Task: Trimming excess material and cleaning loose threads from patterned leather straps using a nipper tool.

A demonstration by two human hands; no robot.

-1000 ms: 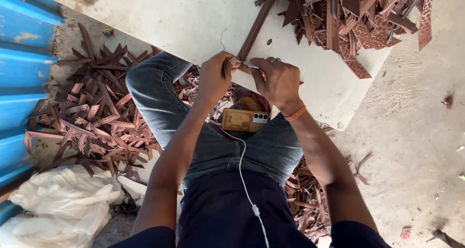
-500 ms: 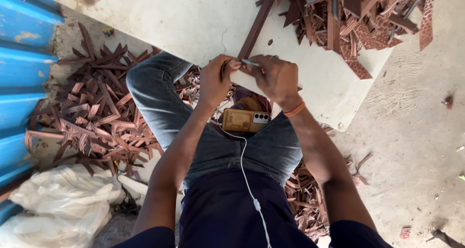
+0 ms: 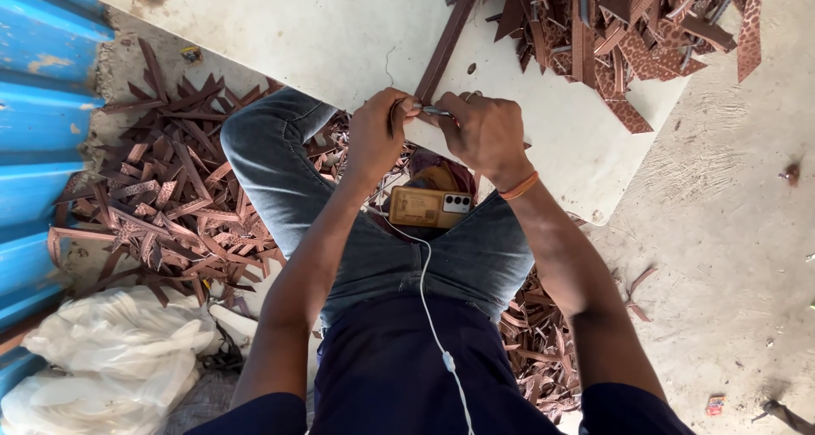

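Left hand [image 3: 379,134] & right hand [image 3: 486,129] pinch brown strip [image 3: 446,40] on white board [image 3: 323,36], concrete floor [image 3: 730,257].

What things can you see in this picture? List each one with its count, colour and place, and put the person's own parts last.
Board: one, off-white, on the ground ahead of the person.
Long strip: one, brown, lying on the board, its near end at the hands.
Small tool: one, metal-grey, between the two hands.
Cut strips: a pile, brown, top right on the board.
Scraps: many, brown, on the ground at left and under the legs.
Phone: one, tan, on the lap, with a white cable.
Plastic bags: white, count unclear, bottom left.
Metal sheet: blue, corrugated, left edge.
Left hand: gripping the strip's end.
Right hand: holding the tool; orange wristband.
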